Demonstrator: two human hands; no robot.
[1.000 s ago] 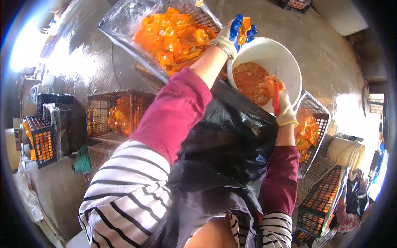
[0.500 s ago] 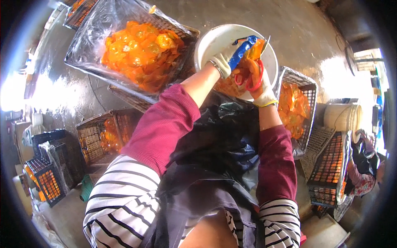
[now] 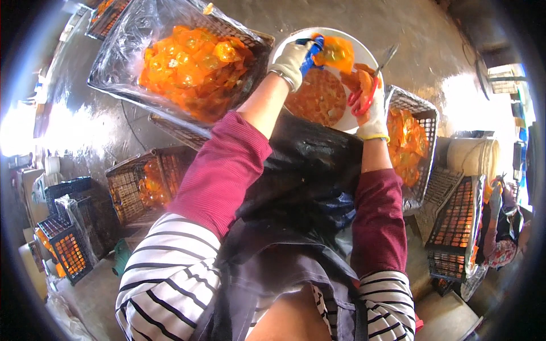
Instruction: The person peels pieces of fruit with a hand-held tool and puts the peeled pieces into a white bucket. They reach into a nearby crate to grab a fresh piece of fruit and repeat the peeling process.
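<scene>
My left hand (image 3: 296, 57), in a white glove with blue fingertips, holds a clear plastic bag of orange fruit pieces (image 3: 335, 52) over a white basin (image 3: 364, 57). My right hand (image 3: 369, 105), in a white and red glove, grips a small knife (image 3: 385, 58) whose blade points up beside the bag. The basin holds orange-brown pulp (image 3: 321, 96). A black apron (image 3: 301, 176) covers my lap below the basin.
A plastic-lined wire crate (image 3: 182, 62) full of orange bagged pieces stands to the left of the basin; another such crate (image 3: 412, 136) is to the right. More wire crates (image 3: 142, 182) and dark trays of orange pieces (image 3: 460, 216) sit on the wet concrete floor. Another person (image 3: 500, 238) is at the right edge.
The view has tilted, so basin and crates have shifted down in the picture. Both hands stay over the basin; the bag now hangs at the left glove and the knife stands free beside it.
</scene>
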